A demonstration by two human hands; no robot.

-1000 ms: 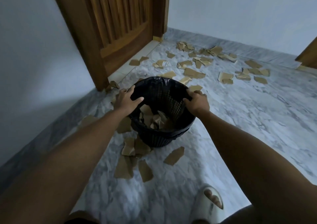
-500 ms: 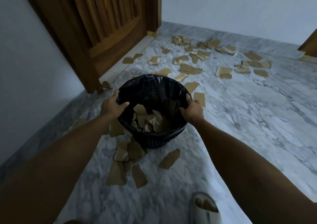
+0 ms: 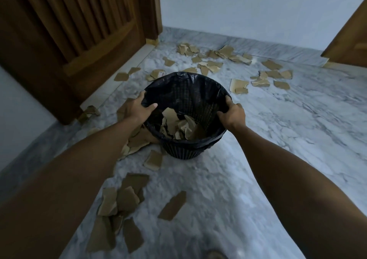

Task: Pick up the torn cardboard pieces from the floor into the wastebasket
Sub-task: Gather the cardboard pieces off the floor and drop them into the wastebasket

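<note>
A black mesh wastebasket (image 3: 184, 151) lined with a black bag stands or hovers just over the marble floor in the middle of the head view. Several torn cardboard pieces (image 3: 178, 125) lie inside it. My left hand (image 3: 137, 110) grips its left rim, thumb over the edge. My right hand (image 3: 231, 113) grips the right rim. More torn cardboard lies scattered: a cluster near me at the lower left (image 3: 123, 201), one single piece (image 3: 172, 206), and many pieces beyond the basket (image 3: 214, 60).
A wooden door (image 3: 79, 30) stands to the left, with a white wall (image 3: 248, 10) behind. Another wooden edge (image 3: 351, 40) shows at the far right. A cardboard heap (image 3: 137, 141) lies against the basket's left side. The floor (image 3: 288, 139) is grey marble.
Both hands have carried the wastebasket forward, away from me, toward the far scatter of cardboard. The near-left cluster of pieces now lies further behind the basket, and my sandalled foot has almost left the view.
</note>
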